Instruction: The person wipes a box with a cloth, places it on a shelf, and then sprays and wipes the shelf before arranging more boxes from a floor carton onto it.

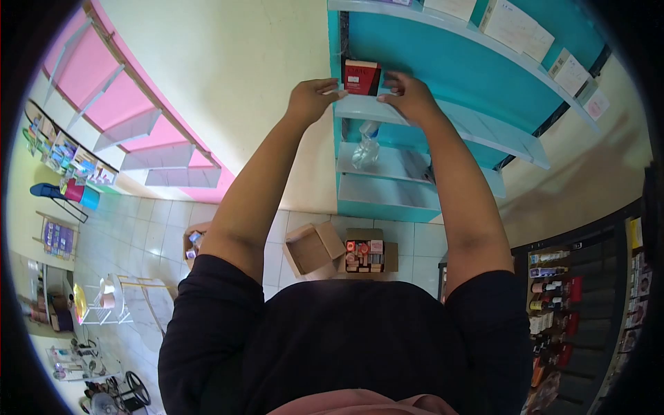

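Note:
A red and black box [362, 77] stands upright at the left end of a white marbled shelf [477, 126] on the turquoise wall. My left hand [311, 101] is just left of the box, fingers stretched toward its side with the fingertips near its edge. On the other side, my right hand [409, 98] has its thumb and fingers apart, a small gap from the box's right edge. Neither hand is wrapped round anything. One shelf lower, a clear plastic bottle [366, 149] stands near the left end.
White boxes [515, 28] line the shelf above. On the tiled floor are an open carton [364, 254] full of small packages and another opened carton [312, 249]. Pink-backed shelves [159, 156] hang at left. A dark rack with bottles [553, 297] stands at right.

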### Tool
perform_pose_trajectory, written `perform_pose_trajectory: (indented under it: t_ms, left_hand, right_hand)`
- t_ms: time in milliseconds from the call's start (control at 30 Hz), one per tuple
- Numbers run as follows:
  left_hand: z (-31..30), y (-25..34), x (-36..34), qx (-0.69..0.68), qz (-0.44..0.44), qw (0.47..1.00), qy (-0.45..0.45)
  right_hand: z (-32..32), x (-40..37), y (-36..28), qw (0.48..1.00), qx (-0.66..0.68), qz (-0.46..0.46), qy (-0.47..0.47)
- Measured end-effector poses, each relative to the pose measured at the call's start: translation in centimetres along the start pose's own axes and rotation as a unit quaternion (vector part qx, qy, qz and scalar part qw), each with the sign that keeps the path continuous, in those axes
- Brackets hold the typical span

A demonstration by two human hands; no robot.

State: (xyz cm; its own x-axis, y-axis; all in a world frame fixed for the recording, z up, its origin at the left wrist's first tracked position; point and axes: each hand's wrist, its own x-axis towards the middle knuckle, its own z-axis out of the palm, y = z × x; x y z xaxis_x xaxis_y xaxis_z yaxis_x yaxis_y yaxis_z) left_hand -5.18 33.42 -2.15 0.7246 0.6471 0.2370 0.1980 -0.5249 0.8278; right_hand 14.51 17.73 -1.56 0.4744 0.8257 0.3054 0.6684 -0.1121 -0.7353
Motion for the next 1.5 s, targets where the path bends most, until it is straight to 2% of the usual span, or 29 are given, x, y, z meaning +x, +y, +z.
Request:
perform_pose_trajectory:
  t_ms: [67,100,167,200,267,333,367,433,467,500,533,567,633,800,867,900,967,1100,1133,1167,1200,1300,1367,1433,1467,1500]
  left_hand:
    - [0.1,-2.0,-1.9,-0.118,-0.007,0.991,0.064]
    - [0.5,-2.8,-3.5,-0.119,-0.018,0.991,0.066]
    - [2.1,-4.9,-8.3,-0.195,-0.072,0.967,0.145]
    - [3.3,-7.0,-10.8,-0.193,-0.097,0.966,0.144]
    - [6.8,-12.8,-17.3,-0.188,-0.108,0.966,0.139]
    - [10.2,-18.7,-25.5,-0.144,-0.191,0.966,0.099]
    - [11.5,-19.9,-29.9,-0.094,-0.241,0.963,0.075]
    - [15.2,-26.0,-39.4,-0.029,-0.370,0.928,0.023]
    - [16.3,-26.0,-43.1,0.056,-0.399,0.915,-0.009]
    - [17.1,-24.9,-45.9,0.059,-0.427,0.902,-0.033]
    - [18.2,-25.6,-48.9,0.065,-0.472,0.877,-0.066]
    - [19.7,-27.2,-51.9,0.049,-0.499,0.860,-0.098]
    - [20.7,-25.4,-53.1,0.138,-0.492,0.831,-0.221]
    - [25.6,-29.7,-54.1,0.158,-0.478,0.798,-0.332]
    - [28.0,-32.5,-53.3,0.146,-0.470,0.797,-0.350]
    - [29.2,-34.0,-52.9,0.129,-0.467,0.801,-0.353]
    - [32.1,-37.0,-51.1,0.143,-0.397,0.832,-0.359]
    - [38.3,-43.8,-47.7,0.098,-0.371,0.864,-0.327]
    - [40.2,-47.0,-48.2,0.036,-0.381,0.871,-0.308]
    - [42.1,-50.1,-48.7,-0.026,-0.387,0.877,-0.285]
    - [43.4,-50.9,-47.8,-0.048,-0.432,0.855,-0.283]
    - [48.6,-55.9,-49.3,-0.012,-0.409,0.872,-0.268]
    - [51.2,-56.7,-49.3,-0.014,-0.437,0.856,-0.275]
    - [54.4,-58.9,-50.6,0.012,-0.406,0.875,-0.261]
    - [55.9,-59.8,-51.1,0.011,-0.416,0.876,-0.246]
    - [56.7,-59.8,-50.8,0.010,-0.420,0.874,-0.244]
  right_hand:
    - [-1.6,-2.9,-0.7,0.993,-0.043,-0.031,0.106]
    - [-2.2,-5.1,-0.8,0.986,-0.027,-0.065,0.152]
    - [-2.8,-10.4,-0.1,0.961,-0.019,-0.136,0.238]
    - [-2.7,-13.5,1.1,0.945,-0.027,-0.172,0.278]
    - [-1.8,-21.0,4.9,0.960,-0.047,-0.143,0.236]
    - [0.5,-28.6,10.8,0.991,-0.011,-0.021,0.131]
    - [2.4,-33.4,15.2,0.991,0.046,0.085,0.093]
    - [5.6,-43.2,22.3,0.955,0.114,0.274,0.017]
    - [6.8,-48.3,24.9,0.926,0.125,0.356,-0.018]
    - [8.4,-53.7,28.5,0.916,0.041,0.393,-0.064]
    - [8.9,-56.4,28.4,0.869,0.066,0.476,-0.115]
    - [9.7,-59.0,28.8,0.872,0.042,0.463,-0.152]
    - [12.3,-63.6,30.7,0.852,0.059,0.472,-0.219]
    - [21.1,-64.1,34.3,0.859,0.035,0.419,-0.293]
    - [25.2,-62.9,36.0,0.872,-0.009,0.398,-0.283]
    - [27.4,-62.8,37.3,0.873,0.022,0.416,-0.256]
    - [31.2,-61.9,40.0,0.871,0.048,0.436,-0.221]
    - [39.0,-61.9,45.4,0.830,0.146,0.518,-0.145]
    - [40.5,-62.5,46.6,0.808,0.193,0.544,-0.115]
    - [41.9,-63.1,47.9,0.808,0.190,0.546,-0.115]
    - [43.0,-62.9,48.8,0.803,0.196,0.549,-0.124]
    - [45.2,-62.6,52.2,0.801,0.197,0.547,-0.144]
    - [47.2,-63.2,55.0,0.805,0.192,0.538,-0.159]
    - [49.2,-63.6,57.9,0.769,0.285,0.558,-0.127]
    - [50.0,-63.8,59.3,0.769,0.283,0.558,-0.131]
    - [50.8,-63.7,60.1,0.797,0.247,0.532,-0.142]
